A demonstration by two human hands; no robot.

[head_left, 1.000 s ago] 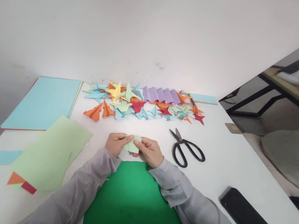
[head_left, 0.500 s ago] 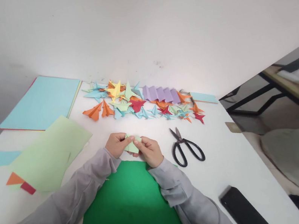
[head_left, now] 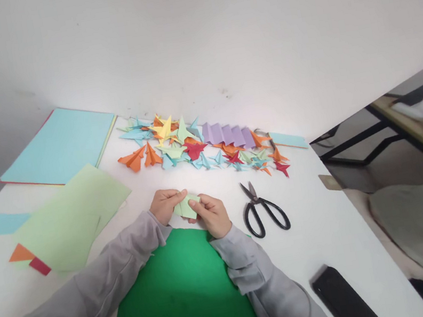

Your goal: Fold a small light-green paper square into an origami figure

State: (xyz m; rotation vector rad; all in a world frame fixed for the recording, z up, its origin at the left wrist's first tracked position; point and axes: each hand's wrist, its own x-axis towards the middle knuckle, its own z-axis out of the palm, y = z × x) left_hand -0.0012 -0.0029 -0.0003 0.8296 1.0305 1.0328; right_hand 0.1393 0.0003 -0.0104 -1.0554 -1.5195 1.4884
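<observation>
A small light-green folded paper [head_left: 188, 208] is pinched between my two hands, just beyond the top edge of a green sheet [head_left: 180, 288]. My left hand [head_left: 165, 205] grips its left side, thumb on top. On the right side, my right hand [head_left: 213, 214] holds it with the thumb pressed on its face. Black-handled scissors [head_left: 259, 207] lie slightly open to the right of my right hand. Behind my hands, several folded paper shapes [head_left: 195, 149] in orange, blue, green, red and yellow form a long pile.
Purple folded pieces [head_left: 227, 135] rest in the pile. At the left are blue sheets [head_left: 63, 145], a large light-green sheet [head_left: 71, 220], a blue scrap [head_left: 6, 223], an orange scrap [head_left: 20, 253] and a red scrap [head_left: 40, 265]. A black object [head_left: 344, 296] lies at front right.
My left thumb has shifted slightly left and up, away from my right thumb, and more of the light-green paper's face shows between them.
</observation>
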